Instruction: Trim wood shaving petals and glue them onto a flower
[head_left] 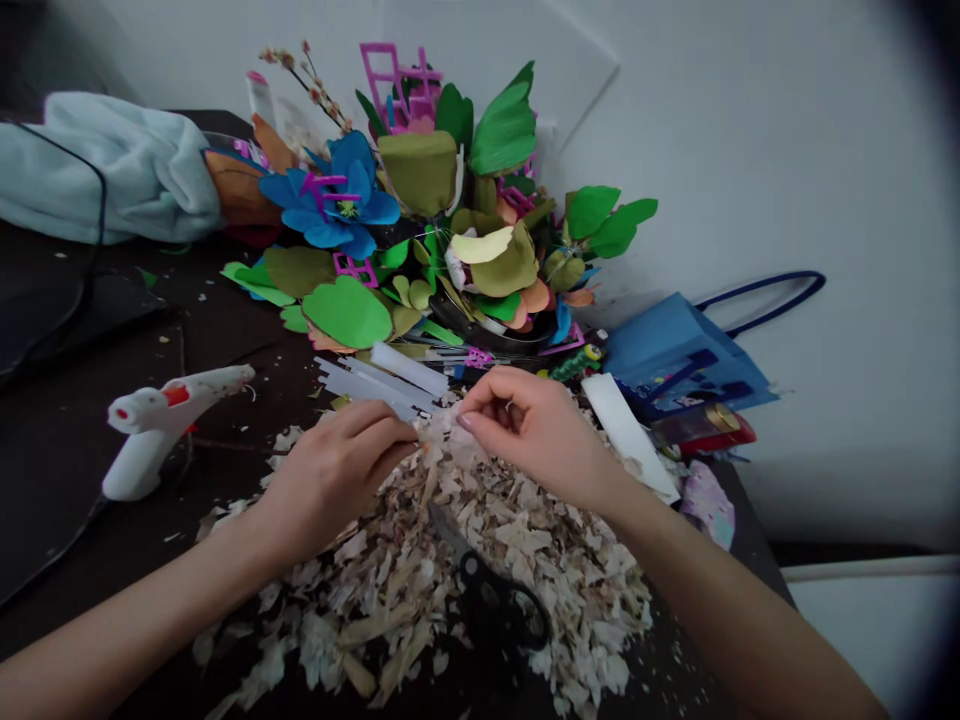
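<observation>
My left hand (337, 470) and my right hand (529, 425) meet over a heap of pale husk scraps (450, 590) on a dark table (60, 420). Both hands pinch one small pale husk piece (439, 432) between their fingertips, the left from the left side, the right from the right. Black-handled scissors (491, 595) lie on the heap just below my hands. Several white glue sticks (390, 380) lie right behind my fingers.
A white glue gun (161, 420) stands at the left with its cord trailing. Behind is a pile of colourful paper flowers and leaves (435, 220). A blue bag (686, 350) lies at the right by the wall. Light blue cloth (105, 165) sits at the back left.
</observation>
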